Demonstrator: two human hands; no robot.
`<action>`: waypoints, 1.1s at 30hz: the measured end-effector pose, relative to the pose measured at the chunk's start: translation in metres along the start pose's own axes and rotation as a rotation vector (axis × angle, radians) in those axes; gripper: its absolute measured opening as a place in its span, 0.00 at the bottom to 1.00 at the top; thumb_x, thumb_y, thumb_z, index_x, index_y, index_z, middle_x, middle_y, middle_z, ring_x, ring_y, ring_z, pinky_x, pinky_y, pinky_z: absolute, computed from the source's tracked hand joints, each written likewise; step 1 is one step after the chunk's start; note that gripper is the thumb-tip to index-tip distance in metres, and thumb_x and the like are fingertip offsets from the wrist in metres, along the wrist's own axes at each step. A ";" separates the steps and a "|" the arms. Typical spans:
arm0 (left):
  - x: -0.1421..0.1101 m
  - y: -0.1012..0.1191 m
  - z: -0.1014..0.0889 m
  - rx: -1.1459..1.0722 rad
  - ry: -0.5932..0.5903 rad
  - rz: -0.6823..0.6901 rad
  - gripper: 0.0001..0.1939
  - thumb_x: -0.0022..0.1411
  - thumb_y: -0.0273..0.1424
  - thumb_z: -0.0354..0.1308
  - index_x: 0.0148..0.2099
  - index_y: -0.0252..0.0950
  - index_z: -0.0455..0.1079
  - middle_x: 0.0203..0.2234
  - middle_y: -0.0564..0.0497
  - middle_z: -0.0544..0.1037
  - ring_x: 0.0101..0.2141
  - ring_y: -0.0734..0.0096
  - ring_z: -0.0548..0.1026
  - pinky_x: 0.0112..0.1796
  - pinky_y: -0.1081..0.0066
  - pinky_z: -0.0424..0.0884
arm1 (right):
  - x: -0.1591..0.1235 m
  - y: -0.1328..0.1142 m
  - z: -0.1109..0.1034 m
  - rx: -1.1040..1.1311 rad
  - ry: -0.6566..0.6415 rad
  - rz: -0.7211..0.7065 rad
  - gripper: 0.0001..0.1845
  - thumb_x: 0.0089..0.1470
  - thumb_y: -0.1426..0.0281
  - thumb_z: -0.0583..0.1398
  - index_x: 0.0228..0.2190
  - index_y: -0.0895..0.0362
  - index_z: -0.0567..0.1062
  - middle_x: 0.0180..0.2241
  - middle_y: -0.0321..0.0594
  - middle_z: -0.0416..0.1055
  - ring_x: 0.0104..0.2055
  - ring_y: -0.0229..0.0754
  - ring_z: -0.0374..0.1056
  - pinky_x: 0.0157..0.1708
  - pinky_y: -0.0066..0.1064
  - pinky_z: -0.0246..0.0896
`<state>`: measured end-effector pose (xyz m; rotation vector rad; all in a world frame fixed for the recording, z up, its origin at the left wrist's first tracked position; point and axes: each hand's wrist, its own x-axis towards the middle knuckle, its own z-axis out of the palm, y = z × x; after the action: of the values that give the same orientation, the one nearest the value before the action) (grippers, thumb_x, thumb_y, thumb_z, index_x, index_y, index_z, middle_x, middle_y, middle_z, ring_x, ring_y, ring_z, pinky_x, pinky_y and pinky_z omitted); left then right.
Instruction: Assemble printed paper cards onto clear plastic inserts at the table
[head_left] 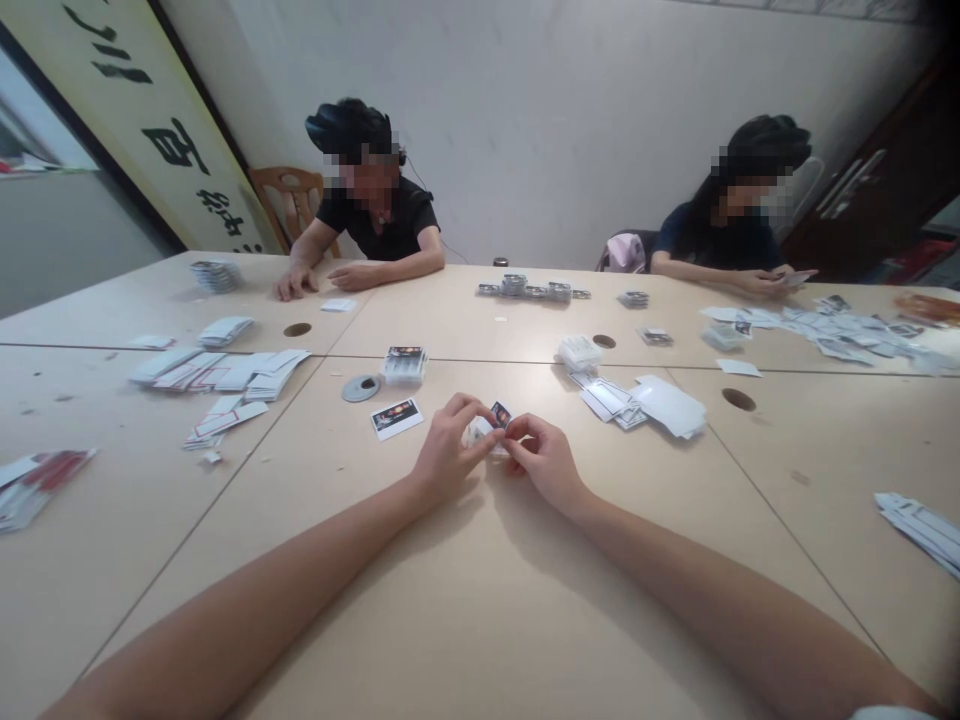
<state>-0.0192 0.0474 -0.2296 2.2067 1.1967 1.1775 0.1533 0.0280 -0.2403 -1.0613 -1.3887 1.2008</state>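
In the middle of the table my two hands meet over a small clear plastic box [478, 428]. My left hand [452, 447] is closed around it, thumb and forefinger reaching across its top. A small dark printed card [501, 411] stands up at the box, and my right hand [546, 457] pinches at its lower edge. The fingers hide most of the box. Just left of my hands lies a larger printed card [397, 418], dark with a white strip. Behind that card are a stack of clear boxes [404, 366] and a grey round disc [361, 388].
White cards [217, 370] lie in piles on the left; more white sheets [670, 405] and clear boxes [579, 352] are at the right. Small packed boxes [514, 285] line the far side. Two people [375, 215] sit opposite. The table has round holes [739, 399].
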 end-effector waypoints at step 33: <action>-0.005 -0.006 0.004 0.183 -0.008 0.062 0.05 0.65 0.30 0.58 0.37 0.39 0.75 0.39 0.50 0.75 0.41 0.66 0.73 0.46 0.63 0.64 | 0.002 0.003 0.000 0.026 0.022 0.074 0.13 0.51 0.60 0.64 0.26 0.57 0.73 0.22 0.34 0.71 0.19 0.37 0.69 0.20 0.26 0.65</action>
<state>-0.0203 0.0472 -0.2381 2.3952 1.2880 1.1211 0.1528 0.0304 -0.2425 -1.1131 -1.3240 1.2542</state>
